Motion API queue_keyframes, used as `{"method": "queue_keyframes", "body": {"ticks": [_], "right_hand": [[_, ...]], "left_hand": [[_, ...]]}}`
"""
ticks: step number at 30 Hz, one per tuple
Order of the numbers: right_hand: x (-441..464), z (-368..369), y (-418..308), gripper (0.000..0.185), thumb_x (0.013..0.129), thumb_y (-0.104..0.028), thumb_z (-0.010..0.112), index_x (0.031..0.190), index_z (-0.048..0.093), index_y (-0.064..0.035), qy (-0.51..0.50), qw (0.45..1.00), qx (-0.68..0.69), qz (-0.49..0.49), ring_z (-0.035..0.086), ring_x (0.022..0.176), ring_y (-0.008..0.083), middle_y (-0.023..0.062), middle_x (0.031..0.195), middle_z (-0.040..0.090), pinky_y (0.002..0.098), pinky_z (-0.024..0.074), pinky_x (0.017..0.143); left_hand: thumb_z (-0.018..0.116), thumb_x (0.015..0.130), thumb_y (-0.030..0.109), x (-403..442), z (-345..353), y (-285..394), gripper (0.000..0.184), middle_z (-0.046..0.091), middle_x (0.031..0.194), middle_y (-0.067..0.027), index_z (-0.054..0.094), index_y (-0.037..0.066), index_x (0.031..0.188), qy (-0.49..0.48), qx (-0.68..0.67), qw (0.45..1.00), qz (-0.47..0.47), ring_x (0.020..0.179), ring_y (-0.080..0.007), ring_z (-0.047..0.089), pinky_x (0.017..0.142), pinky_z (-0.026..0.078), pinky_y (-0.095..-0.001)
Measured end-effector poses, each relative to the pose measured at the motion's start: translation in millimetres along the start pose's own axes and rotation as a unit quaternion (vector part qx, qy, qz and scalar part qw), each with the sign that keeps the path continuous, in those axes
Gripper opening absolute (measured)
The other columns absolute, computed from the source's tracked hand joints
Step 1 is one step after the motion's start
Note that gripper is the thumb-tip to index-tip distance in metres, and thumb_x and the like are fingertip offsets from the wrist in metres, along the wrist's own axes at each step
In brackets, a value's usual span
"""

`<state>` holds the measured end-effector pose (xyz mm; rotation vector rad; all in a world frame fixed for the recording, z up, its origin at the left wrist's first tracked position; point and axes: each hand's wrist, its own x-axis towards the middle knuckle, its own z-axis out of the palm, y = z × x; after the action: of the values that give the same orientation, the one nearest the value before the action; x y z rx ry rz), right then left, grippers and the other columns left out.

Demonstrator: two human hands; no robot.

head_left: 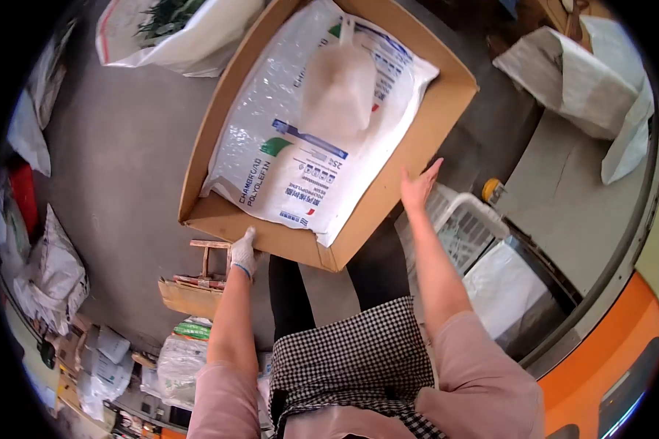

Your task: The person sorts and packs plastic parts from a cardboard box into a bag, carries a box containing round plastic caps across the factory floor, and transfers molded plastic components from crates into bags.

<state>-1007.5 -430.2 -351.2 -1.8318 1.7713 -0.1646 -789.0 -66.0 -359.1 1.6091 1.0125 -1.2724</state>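
Observation:
An open cardboard box is tilted in front of me, with a white printed plastic sack lying inside. On top of the sack rests a translucent white scoop, its handle toward the far end. My left hand, in a white glove, holds the box's near left edge, thumb up against the wall and the other fingers hidden beneath. My bare right hand is at the box's right side, its fingers spread and its palm against the cardboard.
A white sack with green contents stands at the upper left. Plastic bags line the left side. A small wooden stool is below the box. At right are a white basket, a tape roll and an orange machine.

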Motion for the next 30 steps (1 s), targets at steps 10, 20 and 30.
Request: {"method": "queue_keyframes", "body": {"ticks": [10, 20, 30], "right_hand": [[35, 41, 86, 0.063, 0.083, -0.051, 0.055, 0.115, 0.055, 0.0039, -0.184, 0.922, 0.245, 0.236, 0.054, 0.110, 0.0283, 0.0178, 0.116, 0.059, 0.0363, 0.0409, 0.092], [71, 108, 139, 0.075, 0.086, -0.067, 0.035, 0.126, 0.046, -0.0037, -0.182, 0.734, 0.501, 0.421, 0.049, 0.115, 0.0255, 0.0120, 0.124, 0.053, 0.0375, 0.0380, 0.096], [92, 152, 129, 0.088, 0.082, -0.075, 0.029, 0.134, 0.041, -0.0060, -0.354, 0.546, 0.668, 0.361, 0.042, 0.121, 0.0272, 0.0121, 0.134, 0.044, 0.0395, 0.0319, 0.102]], "left_hand": [[0.058, 0.086, 0.013, 16, -1, -3, 0.024, 0.061, 0.102, -0.0094, 0.057, 0.002, 0.108, 0.021, -0.032, 0.999, 0.009, 0.091, -0.0245, 0.061, 0.076, 0.053, -0.0390], [0.059, 0.085, 0.011, 13, -10, -3, 0.022, 0.062, 0.095, -0.0108, 0.058, -0.002, 0.103, 0.071, 0.010, 0.997, 0.026, 0.083, -0.0221, 0.062, 0.068, 0.054, -0.0317], [0.058, 0.085, 0.011, 3, -7, 12, 0.026, 0.060, 0.102, -0.0129, 0.057, -0.005, 0.105, 0.078, 0.068, 0.993, 0.062, 0.090, -0.0264, 0.061, 0.078, 0.054, -0.0390]]}}
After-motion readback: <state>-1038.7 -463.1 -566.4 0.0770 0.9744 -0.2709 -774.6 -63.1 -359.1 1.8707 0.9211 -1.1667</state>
